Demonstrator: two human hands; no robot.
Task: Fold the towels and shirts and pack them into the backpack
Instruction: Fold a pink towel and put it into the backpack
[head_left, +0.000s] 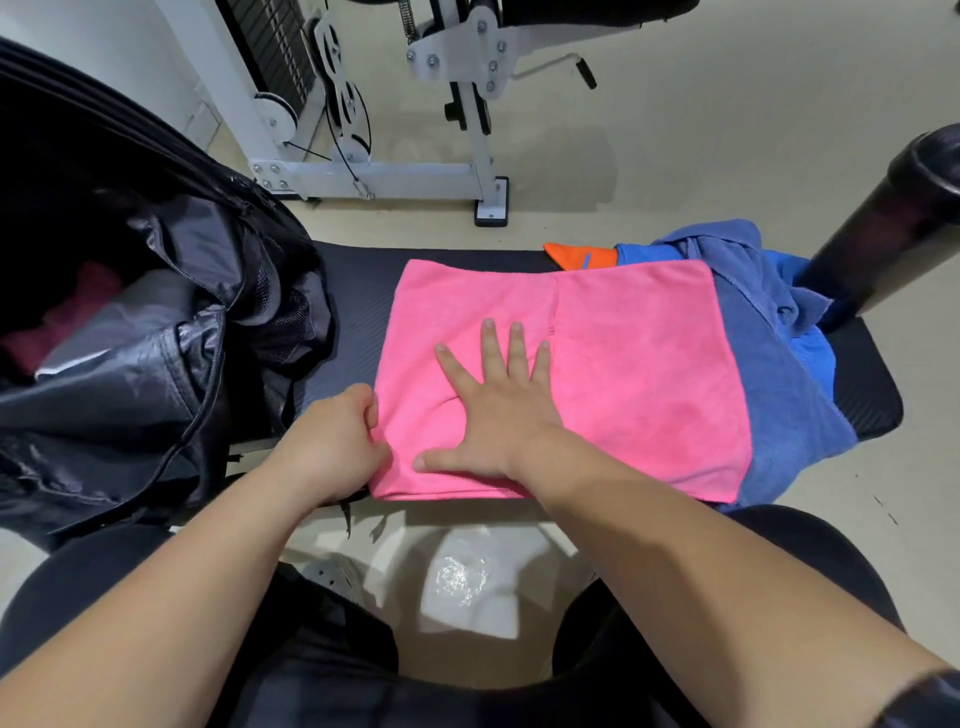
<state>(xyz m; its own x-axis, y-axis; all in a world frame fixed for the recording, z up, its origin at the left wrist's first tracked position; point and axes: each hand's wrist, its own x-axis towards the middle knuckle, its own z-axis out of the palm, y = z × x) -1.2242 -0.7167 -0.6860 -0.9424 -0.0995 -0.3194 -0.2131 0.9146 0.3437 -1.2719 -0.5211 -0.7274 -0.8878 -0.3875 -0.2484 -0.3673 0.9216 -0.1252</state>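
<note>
On the black bench (353, 332) lies a folded pink towel (623, 374). The right hand (498, 410) presses flat on it, fingers spread. The left hand (337, 436) pinches its left edge. The open black backpack (156, 364) sits just left.

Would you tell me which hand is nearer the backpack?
Left. The left hand pinches the pink towel at its edge beside the backpack; the right hand presses its middle.
</note>
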